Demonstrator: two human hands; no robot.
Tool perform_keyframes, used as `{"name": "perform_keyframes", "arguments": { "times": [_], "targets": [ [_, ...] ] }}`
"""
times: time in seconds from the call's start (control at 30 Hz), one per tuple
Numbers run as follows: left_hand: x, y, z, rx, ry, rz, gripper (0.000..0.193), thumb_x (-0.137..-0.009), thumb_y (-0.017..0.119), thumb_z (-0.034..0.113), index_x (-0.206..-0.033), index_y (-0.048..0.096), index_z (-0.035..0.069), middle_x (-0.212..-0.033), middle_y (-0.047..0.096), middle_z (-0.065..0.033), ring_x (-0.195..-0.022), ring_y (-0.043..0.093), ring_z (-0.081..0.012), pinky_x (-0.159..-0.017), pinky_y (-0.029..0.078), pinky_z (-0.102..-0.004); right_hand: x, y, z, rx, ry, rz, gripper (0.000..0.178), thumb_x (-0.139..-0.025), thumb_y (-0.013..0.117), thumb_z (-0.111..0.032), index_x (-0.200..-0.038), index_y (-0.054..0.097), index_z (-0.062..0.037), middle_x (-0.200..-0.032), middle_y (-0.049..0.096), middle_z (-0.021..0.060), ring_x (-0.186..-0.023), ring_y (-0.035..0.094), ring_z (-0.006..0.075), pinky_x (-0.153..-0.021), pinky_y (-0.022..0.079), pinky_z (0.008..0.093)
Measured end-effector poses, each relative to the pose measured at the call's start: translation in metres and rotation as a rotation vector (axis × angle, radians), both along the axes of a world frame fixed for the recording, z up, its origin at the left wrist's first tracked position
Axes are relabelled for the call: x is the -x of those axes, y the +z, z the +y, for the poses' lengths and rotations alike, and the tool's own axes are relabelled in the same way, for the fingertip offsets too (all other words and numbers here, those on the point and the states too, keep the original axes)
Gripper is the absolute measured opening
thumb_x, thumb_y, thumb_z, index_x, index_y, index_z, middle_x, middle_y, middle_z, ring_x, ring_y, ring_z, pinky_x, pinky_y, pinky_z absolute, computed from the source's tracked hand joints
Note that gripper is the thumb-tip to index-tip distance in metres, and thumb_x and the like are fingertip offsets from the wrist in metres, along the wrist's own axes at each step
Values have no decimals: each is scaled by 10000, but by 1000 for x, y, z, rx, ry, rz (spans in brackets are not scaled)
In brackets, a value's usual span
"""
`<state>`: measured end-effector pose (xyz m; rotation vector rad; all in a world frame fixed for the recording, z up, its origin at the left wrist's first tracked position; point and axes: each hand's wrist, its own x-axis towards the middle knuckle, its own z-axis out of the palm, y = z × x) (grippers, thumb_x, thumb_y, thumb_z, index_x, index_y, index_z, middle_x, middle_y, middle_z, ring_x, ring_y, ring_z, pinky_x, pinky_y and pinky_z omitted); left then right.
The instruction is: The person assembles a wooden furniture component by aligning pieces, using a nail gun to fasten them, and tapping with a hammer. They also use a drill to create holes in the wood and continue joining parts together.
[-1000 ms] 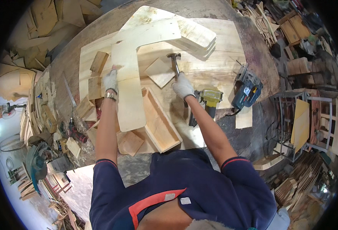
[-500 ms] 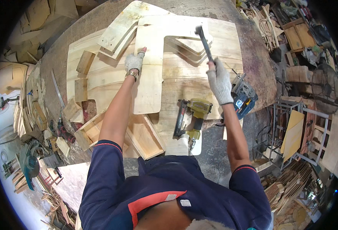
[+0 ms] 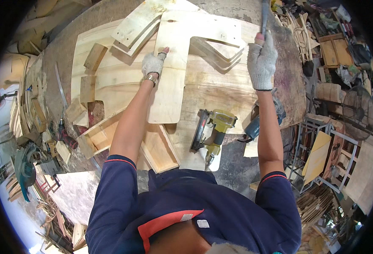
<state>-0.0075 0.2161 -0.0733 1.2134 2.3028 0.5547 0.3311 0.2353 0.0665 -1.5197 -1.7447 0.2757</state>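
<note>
My gloved left hand (image 3: 153, 63) is closed on the long edge of a pale L-shaped wooden panel (image 3: 168, 95), its bare thumb lying on top. The panel rests over other cut boards on the bench. In my gloved right hand (image 3: 262, 63), raised at the far right, is a hammer (image 3: 264, 19); its handle points away from me and its head is out of view. Nearer to me, a yellow-green nail gun (image 3: 222, 120) lies on the wood. A blue jigsaw (image 3: 254, 128) sits partly behind my right forearm.
Angled boards (image 3: 137, 25) lie at the far side, above a wide plywood sheet (image 3: 212, 95). Small wood blocks (image 3: 95, 57) stand at its left. Open wooden boxes (image 3: 163, 148) are near my body. A drill (image 3: 65, 135) lies left; a metal-framed rack (image 3: 313, 148) stands right.
My right hand has swung the hammer up and to the right, away from the panel. The left hand keeps its hold on the panel. The whole view has shifted slightly.
</note>
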Motion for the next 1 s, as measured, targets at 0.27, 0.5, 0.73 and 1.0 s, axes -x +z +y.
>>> {"name": "perform_keyframes", "arguments": {
  "times": [0.27,0.5,0.73,1.0],
  "targets": [
    [3,1,2,72,-29,-93,916,-755,618,841,-1073,751,-8,-1037,718,-292,-989,696,-440,-862,539,-509,-5,-19,-8,385,-56,-162,407,-1069,417,-344,-1134,608,9,-838,668,294,-751,664,454,-645,511,516],
    [-1,2,-7,-35,-1,-9,931,-778,589,844,-1103,743,-14,-1075,712,-295,-1019,687,-439,-887,535,-496,17,-34,-22,573,-126,-345,490,-1067,391,-412,-1126,617,18,-950,672,325,-927,663,481,-803,502,565],
    [2,-6,-5,-14,9,-57,934,-751,623,841,-1093,740,-20,-1098,704,-301,-1038,681,-441,-902,531,-504,1,-40,-22,114,-197,103,412,-1076,414,-370,-1075,613,-9,-815,674,286,-740,653,481,-652,505,533],
    [1,12,-10,-18,-9,-178,936,-737,657,823,-1115,735,-30,-1081,709,-306,-1036,684,-436,-876,542,-492,1,-75,-10,392,-199,-164,517,-1063,395,-442,-1065,651,7,-1003,685,309,-930,649,514,-783,504,583]
  ]
}}
